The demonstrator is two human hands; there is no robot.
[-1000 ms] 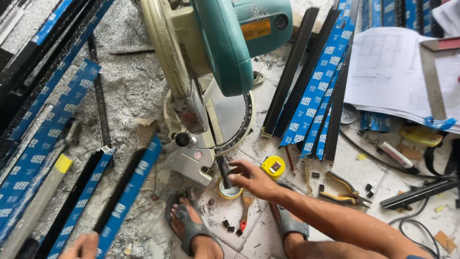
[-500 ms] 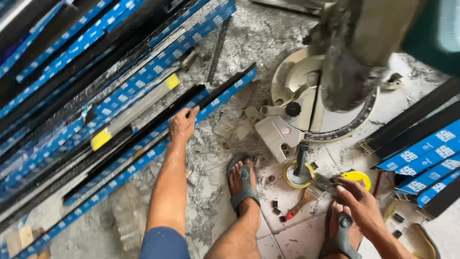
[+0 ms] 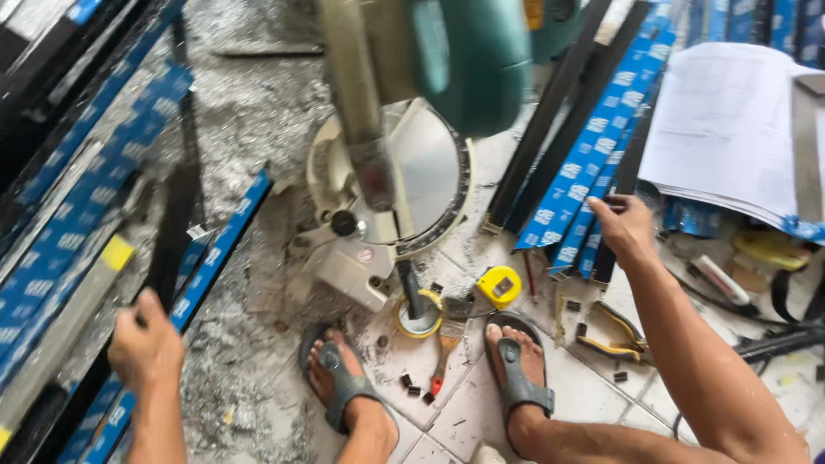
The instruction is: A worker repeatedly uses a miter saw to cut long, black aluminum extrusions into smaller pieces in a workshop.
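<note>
My left hand [image 3: 144, 344] grips a long black metal profile [image 3: 172, 232] that lies among blue-wrapped bars on the left. My right hand [image 3: 625, 225] rests with its fingers on the ends of black and blue-wrapped profiles [image 3: 593, 163] at the right. Between the hands stands a mitre saw [image 3: 400, 172] with a teal motor housing and a round turntable. My two feet in grey sandals [image 3: 516, 378] sit on the tiled floor below the saw.
A yellow tape measure [image 3: 498, 285] and a tape roll [image 3: 418, 320] lie by the saw's base. Pliers with yellow handles [image 3: 612, 337] are on the tiles at right. White paper sheets [image 3: 730, 129] lie upper right. Metal shavings cover the floor at left.
My right hand has left the area by the tape measure and moved up right onto the profile ends. My left hand has closed on the black profile. The view has swung right.
</note>
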